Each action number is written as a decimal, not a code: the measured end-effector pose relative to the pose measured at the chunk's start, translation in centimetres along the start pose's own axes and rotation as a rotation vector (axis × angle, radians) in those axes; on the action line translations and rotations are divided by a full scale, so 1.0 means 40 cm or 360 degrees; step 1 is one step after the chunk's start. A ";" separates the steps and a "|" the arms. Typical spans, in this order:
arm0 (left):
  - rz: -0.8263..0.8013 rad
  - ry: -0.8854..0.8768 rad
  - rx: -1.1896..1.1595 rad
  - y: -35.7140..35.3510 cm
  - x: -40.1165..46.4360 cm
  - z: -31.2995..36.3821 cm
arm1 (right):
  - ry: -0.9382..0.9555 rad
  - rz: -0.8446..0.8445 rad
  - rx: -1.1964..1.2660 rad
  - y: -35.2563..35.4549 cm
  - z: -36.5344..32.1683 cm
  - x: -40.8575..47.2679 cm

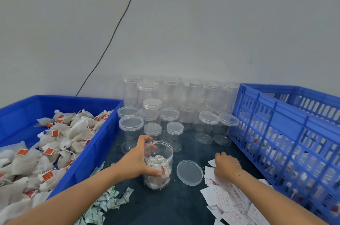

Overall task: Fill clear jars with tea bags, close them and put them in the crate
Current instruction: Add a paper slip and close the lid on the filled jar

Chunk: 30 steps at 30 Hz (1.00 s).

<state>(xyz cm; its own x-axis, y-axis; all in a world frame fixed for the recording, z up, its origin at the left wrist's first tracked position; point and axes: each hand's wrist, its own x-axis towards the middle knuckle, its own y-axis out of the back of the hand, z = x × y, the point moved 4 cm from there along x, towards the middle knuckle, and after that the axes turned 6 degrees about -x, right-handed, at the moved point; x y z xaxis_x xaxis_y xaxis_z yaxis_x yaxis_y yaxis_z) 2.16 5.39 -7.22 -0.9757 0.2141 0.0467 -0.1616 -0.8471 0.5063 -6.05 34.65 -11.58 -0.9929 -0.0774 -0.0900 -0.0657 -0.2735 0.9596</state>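
A plain grey wall with a thin black cable running down it backs a dark work surface. At the middle of that surface stands an open clear plastic jar, upright and partly filled with white tea bags. The left hand grips the jar from its left side, fingers curled round the far wall and thumb pressed across the near wall. Just right of the jar lies its clear round lid, flat on the surface and apart from the jar. The right hand rests on a heap of white paper slips with red print, its fingers curled down into the slips; whether they pinch one cannot be told. A shallow blue plastic tray on the left holds a pile of grey cloth tea bags with red tags. Small green-and-white sachets lie scattered in front of the tray. Behind the jar stand empty clear jars with lids, some stacked. On the right is a blue slotted plastic crate, with filled jars dimly visible through its side.
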 end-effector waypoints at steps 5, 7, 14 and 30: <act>0.0055 -0.0085 0.0120 0.000 -0.004 0.015 | -0.0025 0.0179 -0.0053 0.042 0.011 -0.010; 0.0085 -0.0142 0.0189 -0.002 -0.006 0.023 | -0.0088 0.0291 0.0189 0.078 0.027 -0.006; 0.0153 -0.0246 0.0300 0.012 -0.003 0.034 | 0.0371 0.0257 0.1468 0.313 -0.047 -0.058; 0.0143 -0.0346 0.0402 0.005 -0.008 0.039 | 0.0863 0.0624 -0.0023 0.349 -0.349 -0.150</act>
<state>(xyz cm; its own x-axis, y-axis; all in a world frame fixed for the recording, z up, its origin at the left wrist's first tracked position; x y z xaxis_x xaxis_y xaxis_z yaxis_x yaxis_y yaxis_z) 2.65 5.89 -5.79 -0.9256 0.2658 0.2695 -0.0082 -0.7260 0.6877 0.38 17.93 -1.35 -0.7524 -0.6436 0.1400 0.2951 -0.1393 0.9452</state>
